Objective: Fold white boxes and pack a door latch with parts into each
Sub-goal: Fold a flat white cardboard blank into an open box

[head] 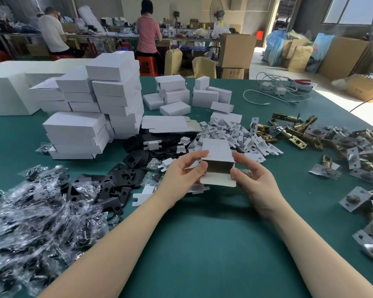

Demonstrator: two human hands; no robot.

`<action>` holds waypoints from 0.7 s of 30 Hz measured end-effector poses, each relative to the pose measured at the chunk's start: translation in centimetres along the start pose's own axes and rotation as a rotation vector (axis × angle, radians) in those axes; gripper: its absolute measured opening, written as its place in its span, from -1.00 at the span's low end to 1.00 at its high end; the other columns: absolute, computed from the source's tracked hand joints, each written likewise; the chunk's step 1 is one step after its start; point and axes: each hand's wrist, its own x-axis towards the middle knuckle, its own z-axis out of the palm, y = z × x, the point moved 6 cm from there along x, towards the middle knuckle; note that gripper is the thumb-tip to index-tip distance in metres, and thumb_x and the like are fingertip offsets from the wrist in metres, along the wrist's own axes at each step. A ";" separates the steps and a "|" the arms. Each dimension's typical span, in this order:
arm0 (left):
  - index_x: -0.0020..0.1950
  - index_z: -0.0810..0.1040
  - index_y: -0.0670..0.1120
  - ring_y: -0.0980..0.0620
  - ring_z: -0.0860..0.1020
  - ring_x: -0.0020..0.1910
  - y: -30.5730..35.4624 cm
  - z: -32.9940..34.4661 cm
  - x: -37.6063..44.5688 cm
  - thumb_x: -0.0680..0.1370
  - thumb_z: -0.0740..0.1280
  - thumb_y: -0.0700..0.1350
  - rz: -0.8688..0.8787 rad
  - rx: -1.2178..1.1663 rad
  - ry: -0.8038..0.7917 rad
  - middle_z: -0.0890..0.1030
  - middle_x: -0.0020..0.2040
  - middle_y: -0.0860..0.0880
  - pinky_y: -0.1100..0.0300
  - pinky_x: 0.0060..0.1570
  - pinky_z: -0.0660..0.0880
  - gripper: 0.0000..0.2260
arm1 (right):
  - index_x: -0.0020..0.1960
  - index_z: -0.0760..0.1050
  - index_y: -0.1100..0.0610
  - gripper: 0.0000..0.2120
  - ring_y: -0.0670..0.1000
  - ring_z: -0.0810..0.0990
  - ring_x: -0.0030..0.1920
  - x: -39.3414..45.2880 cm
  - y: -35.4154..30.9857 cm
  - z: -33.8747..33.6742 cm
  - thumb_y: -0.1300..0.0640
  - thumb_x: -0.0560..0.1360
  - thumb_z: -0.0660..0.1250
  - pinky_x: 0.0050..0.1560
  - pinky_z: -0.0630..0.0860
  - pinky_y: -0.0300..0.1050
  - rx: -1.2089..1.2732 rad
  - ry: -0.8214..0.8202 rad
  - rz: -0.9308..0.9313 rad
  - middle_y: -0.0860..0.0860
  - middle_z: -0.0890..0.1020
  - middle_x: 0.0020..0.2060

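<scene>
Green matting covers the long bench [202,244] in a busy packing workshop, and just above it, at the middle of the view, both hands hold one half-formed white box [218,162] clear of the surface. The left hand [181,175] grips the box's left side, thumb on top and fingers [199,172] curled against the open front; the right hand [253,179] grips the right side in the same way, thumb on the upper corner. The box is squared up into a sleeve, its brown inside showing through the open end that faces the person, with the tuck flap [218,181] hanging below between the two hands. So the step in hand looks like folding: the body is shaped but the ends are not yet closed and nothing seems to be inside. The next move likely calls for shutting one end, then reaching for parts. Just beyond the fingers lies a heap of small white card inserts [230,134] and a stack of flat box blanks [170,123]; to the left of the left hand are black plates [116,179] and, nearer, a pile of clear plastic bags of small parts [35,216]. Brass door latches [297,130] lie well to the right of the right hand. Finished boxes [91,108] are stacked far beyond the left hand.
</scene>
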 end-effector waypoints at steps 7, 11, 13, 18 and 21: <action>-0.05 0.67 0.31 0.12 0.69 -0.15 -0.2 0.1 -0.1 0.43 0.53 -0.03 0.009 0.076 0.042 0.52 0.30 0.23 0.31 -0.14 0.55 -0.77 | -0.11 0.66 -0.08 -0.74 -0.02 0.72 -0.16 -0.4 -0.4 -0.1 0.29 0.41 0.51 -0.13 0.59 -0.28 -0.175 0.152 -0.138 -0.24 0.63 0.15; -0.01 0.68 0.27 0.11 0.69 -0.03 -0.4 0.8 -0.3 0.41 0.55 -0.18 0.002 0.082 -0.010 0.43 0.39 0.23 0.27 -0.06 0.60 -0.66 | -0.12 0.62 -0.09 -0.67 -0.13 0.68 -0.26 -0.8 -1.0 -0.5 0.36 0.43 0.42 -0.23 0.52 -0.35 -0.314 0.236 -0.226 -0.33 0.63 0.07; -0.03 0.68 0.26 0.10 0.69 -0.04 -0.4 0.8 -0.3 0.40 0.55 -0.19 -0.003 0.092 0.000 0.43 0.36 0.27 0.25 -0.09 0.61 -0.67 | -0.10 0.61 -0.07 -0.67 -0.16 0.66 -0.27 -0.8 -1.2 -0.3 0.38 0.42 0.41 -0.23 0.49 -0.40 -0.343 0.238 -0.256 -0.36 0.62 0.05; -0.11 0.69 0.20 0.07 0.69 -0.10 -0.5 -0.2 -0.2 0.44 0.53 -0.19 0.027 0.061 0.161 0.60 0.15 0.34 0.28 -0.11 0.57 -0.75 | -0.03 0.61 -0.14 -0.68 -0.16 0.68 -0.21 -1.3 -1.9 1.0 0.30 0.47 0.45 -0.13 0.52 -0.37 -0.403 0.203 -0.397 -0.19 0.58 0.13; -0.10 0.70 0.14 0.16 0.68 -0.18 -0.6 -0.7 -0.1 0.46 0.50 -0.23 0.019 -0.047 0.229 0.66 0.11 0.18 0.36 -0.25 0.54 -0.76 | 0.14 0.53 -0.18 -0.62 -0.18 0.62 0.02 -1.7 -2.3 1.6 0.31 0.57 0.29 0.05 0.50 -0.33 -0.550 0.200 -0.489 -0.26 0.58 0.12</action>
